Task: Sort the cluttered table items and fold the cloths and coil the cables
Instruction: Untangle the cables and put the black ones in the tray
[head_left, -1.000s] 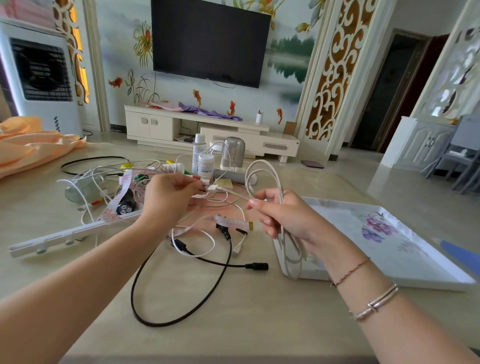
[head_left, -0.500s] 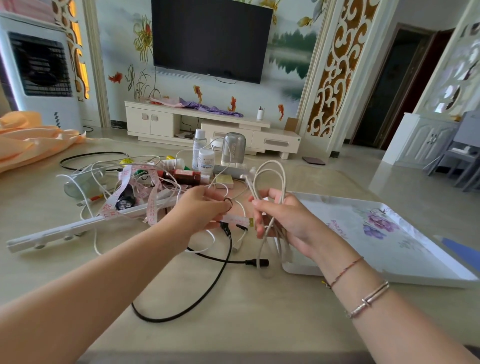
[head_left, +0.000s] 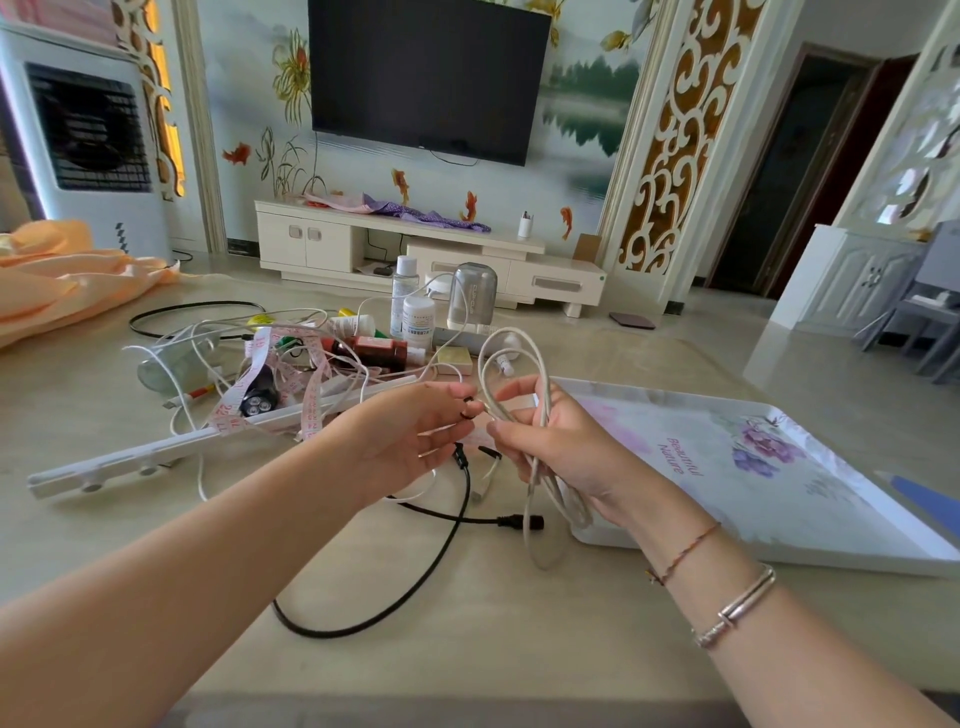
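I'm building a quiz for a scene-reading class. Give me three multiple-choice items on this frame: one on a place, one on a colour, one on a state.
1. Where does the white floral tray lie?
A. by the left arm
B. under the right hand
C. on the TV stand

2. What colour is the looped cable held in the right hand?
A. white
B. black
C. red

3. What is the left hand doing?
A. lying flat on the table
B. pinching a small black ring
C. gripping a bottle

Key: B, the tray sits on the right side; A, its loops are pale white; B, fingertips close on the ring.
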